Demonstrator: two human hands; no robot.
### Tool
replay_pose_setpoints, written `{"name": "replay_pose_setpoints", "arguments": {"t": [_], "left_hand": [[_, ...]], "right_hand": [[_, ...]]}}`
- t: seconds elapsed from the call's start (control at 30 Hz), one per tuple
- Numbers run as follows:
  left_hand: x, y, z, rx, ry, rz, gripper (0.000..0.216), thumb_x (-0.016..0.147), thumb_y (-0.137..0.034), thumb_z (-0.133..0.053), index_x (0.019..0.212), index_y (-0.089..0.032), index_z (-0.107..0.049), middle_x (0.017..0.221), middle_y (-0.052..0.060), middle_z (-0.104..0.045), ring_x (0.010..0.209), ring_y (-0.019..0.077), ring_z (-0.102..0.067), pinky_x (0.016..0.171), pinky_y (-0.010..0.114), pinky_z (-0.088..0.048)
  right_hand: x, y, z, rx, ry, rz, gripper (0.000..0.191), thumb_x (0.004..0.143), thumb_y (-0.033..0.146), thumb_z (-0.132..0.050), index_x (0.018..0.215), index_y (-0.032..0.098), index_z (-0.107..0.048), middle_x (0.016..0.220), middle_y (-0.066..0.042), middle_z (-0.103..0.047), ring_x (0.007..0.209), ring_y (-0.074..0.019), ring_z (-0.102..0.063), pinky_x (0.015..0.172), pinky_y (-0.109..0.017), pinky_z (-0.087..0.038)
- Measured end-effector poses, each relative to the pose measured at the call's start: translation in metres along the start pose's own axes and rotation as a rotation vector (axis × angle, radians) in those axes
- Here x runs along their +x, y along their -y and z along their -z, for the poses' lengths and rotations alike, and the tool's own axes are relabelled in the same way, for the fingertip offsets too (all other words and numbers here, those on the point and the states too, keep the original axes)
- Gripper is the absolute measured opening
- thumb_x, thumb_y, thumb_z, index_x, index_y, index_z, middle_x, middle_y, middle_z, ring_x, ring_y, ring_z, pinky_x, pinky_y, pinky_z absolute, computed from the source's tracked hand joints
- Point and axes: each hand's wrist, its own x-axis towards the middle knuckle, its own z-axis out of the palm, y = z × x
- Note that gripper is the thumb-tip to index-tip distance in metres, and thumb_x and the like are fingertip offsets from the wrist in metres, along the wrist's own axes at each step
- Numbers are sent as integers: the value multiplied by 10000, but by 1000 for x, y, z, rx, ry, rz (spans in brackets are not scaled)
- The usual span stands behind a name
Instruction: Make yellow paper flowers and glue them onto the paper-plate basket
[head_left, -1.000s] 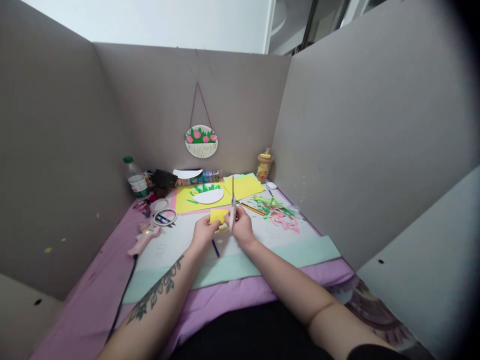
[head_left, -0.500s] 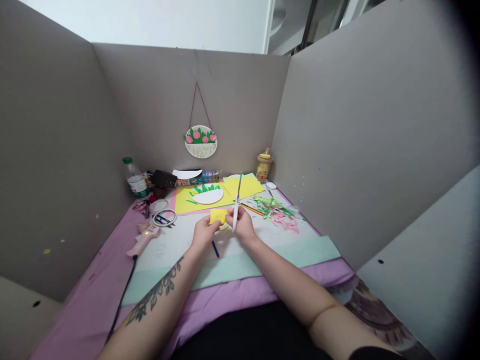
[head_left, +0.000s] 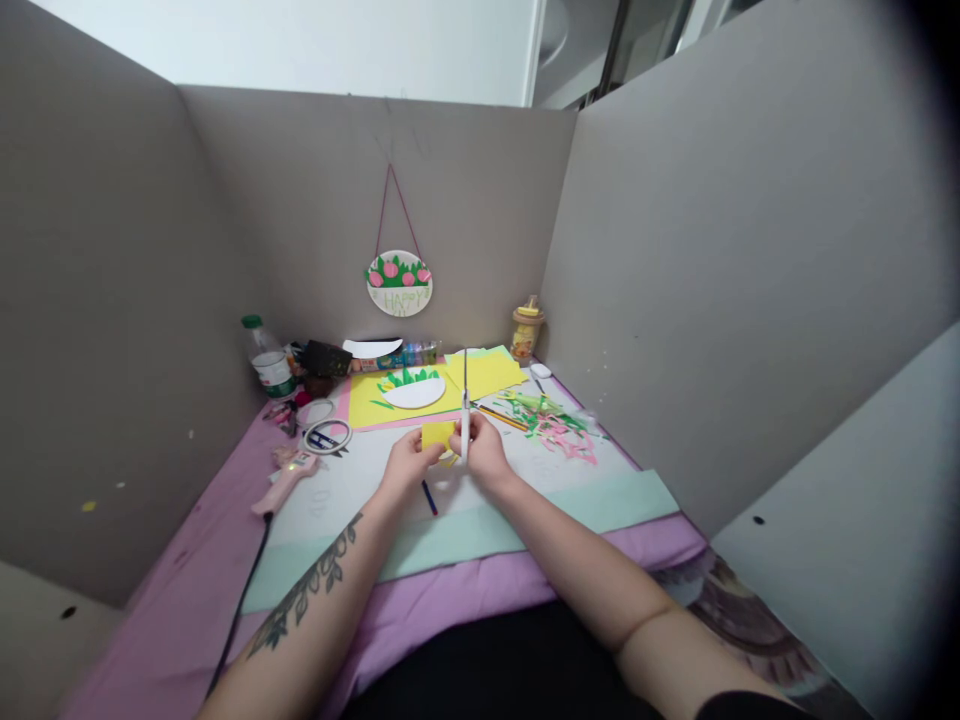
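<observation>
My left hand [head_left: 409, 464] is closed on a small piece of yellow paper [head_left: 436, 436], thumb at its lower edge. My right hand [head_left: 484, 450] grips a pair of white-handled scissors [head_left: 465, 425], blades pointing away from me; its fingertips also meet the paper's right edge. Yellow scraps [head_left: 448, 461] lie just below the paper, partly hidden by the fingers. Beyond the hands, a white half plate with green paper leaves [head_left: 415, 392] rests on yellow sheets [head_left: 487, 375].
Green and pink paper clippings [head_left: 562, 428] are heaped at right beside pencils [head_left: 502, 417]. A pink glue gun [head_left: 287, 482], a tape ring [head_left: 328, 436] and a bottle [head_left: 270, 362] stand or lie left. A decorated plate [head_left: 399, 284] hangs on the back panel. A blue pen [head_left: 430, 498] lies in front.
The scissors have swung from leaning right to pointing nearly straight ahead. The yellow paper stays in my left hand, and the view has shifted slightly.
</observation>
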Motion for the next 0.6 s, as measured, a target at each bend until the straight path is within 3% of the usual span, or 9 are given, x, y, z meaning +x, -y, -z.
{"name": "replay_pose_setpoints", "arguments": {"t": [0.2, 0.3, 0.47, 0.6], "left_hand": [[0, -6, 8, 222, -82, -38, 446, 574, -216, -682, 1002, -125, -594, 715, 15, -645, 591, 131, -574, 546, 225, -428], [0, -8, 10, 315, -137, -55, 443, 572, -223, -687, 996, -130, -597, 590, -32, -573, 493, 101, -510, 473, 202, -376], [3, -11, 15, 175, -189, -9, 502, 573, -258, -700, 1038, -132, -556, 556, -49, -552, 478, 103, -520, 472, 201, -386], [6, -19, 25, 29, -291, -72, 531, 568, -251, -713, 1055, -127, -539, 574, -48, -550, 530, 112, -555, 540, 216, -434]], "right_hand": [[-3, 8, 1, 4, 135, -43, 194, 533, 163, -572, 708, 189, -492, 619, 47, -514, 554, -115, -479, 510, -218, -382], [-4, 11, 1, -8, 123, -51, 179, 553, 191, -588, 705, 186, -494, 630, 38, -521, 564, -119, -487, 521, -227, -390], [-5, 16, 5, 36, 46, -26, 202, 610, 274, -640, 717, 191, -491, 618, 41, -505, 557, -113, -478, 547, -236, -401], [-11, 13, 11, 59, 268, 8, 247, 701, 401, -607, 743, 183, -500, 663, 8, -548, 561, -119, -511, 543, -244, -416]]}}
